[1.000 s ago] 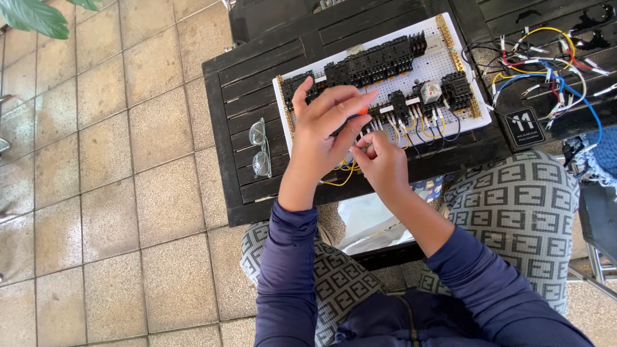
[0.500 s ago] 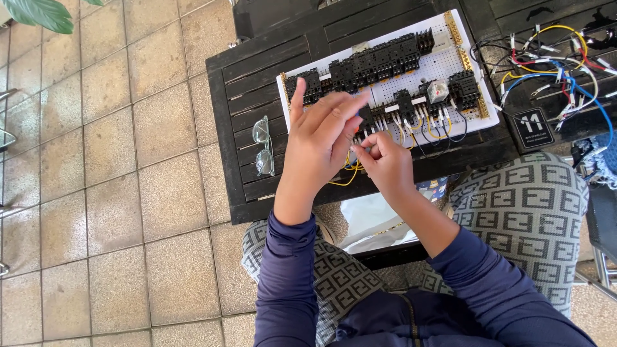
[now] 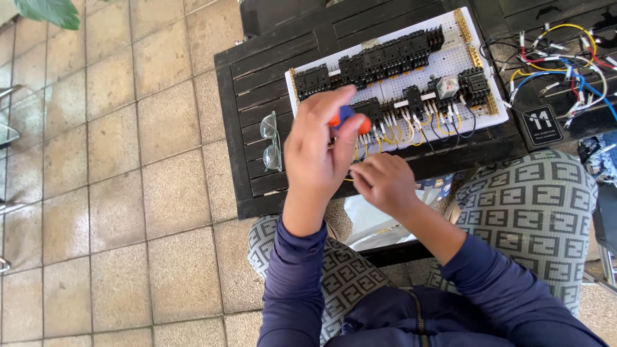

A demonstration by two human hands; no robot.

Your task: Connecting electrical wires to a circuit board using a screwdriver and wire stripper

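1. A small tool with an orange and blue handle (image 3: 347, 118) is up above the near edge of a white perforated wiring board (image 3: 450, 64), which lies on a dark slatted wooden desk (image 3: 257, 77).
2. The left hand (image 3: 318, 154) has the fingers (image 3: 350, 132) curled round that handle, thumb and forefinger pinched on it; the tip of the tool is hidden behind the hand.
3. The right hand (image 3: 384, 180) sits just beside it, nearer the person, fingers bunched together over the desk's near edge. A thin yellow wire shows by them, but I cannot tell whether they hold it.
4. On the board, rows of black relay blocks (image 3: 385, 58) run along the far side and the middle, with short yellow and white jumper wires (image 3: 411, 125) looping along the near side.
5. A pair of clear-framed glasses (image 3: 270, 141) lies on the desk to the left of the board.
6. To the far right lies a loose tangle of red, blue, yellow and white wires (image 3: 565, 58).
7. Grey patterned cushions (image 3: 533, 205) sit near the person, on a beige tiled floor (image 3: 96, 160).
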